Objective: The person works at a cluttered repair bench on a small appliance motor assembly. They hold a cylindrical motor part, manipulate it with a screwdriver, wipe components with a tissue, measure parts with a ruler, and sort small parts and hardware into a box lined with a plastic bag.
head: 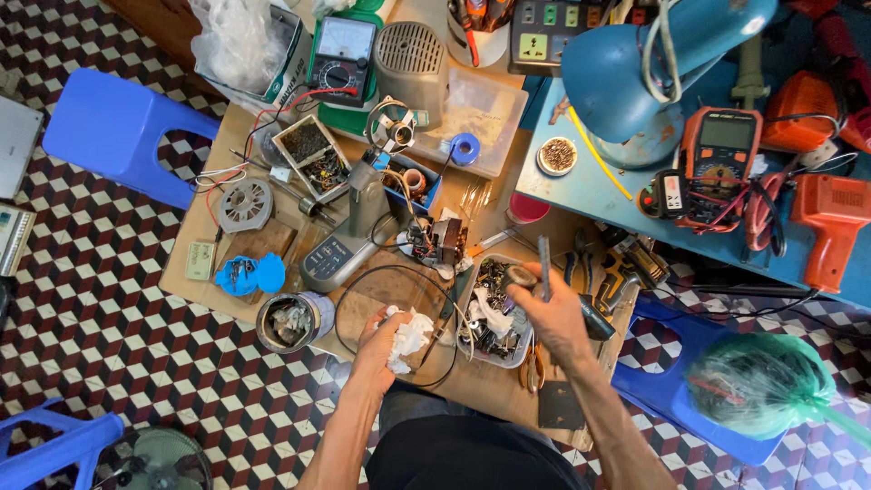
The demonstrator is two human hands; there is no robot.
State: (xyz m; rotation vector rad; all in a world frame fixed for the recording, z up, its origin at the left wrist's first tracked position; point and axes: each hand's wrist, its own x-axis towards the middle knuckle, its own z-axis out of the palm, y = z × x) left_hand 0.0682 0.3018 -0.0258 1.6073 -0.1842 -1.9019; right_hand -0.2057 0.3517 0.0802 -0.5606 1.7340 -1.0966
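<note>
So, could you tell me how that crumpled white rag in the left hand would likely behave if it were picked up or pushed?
The white rag looks crumpled and bunched under the left hand, so it is probably floppy and light. It would likely crush or slide across the wooden board rather than roll. Loose folds might snag the black cable beside it.

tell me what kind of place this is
Probably a small electrical repair workshop: multimeters on the benches, a tray of loose metal parts, and an orange power drill beside a tangle of wires.
</note>
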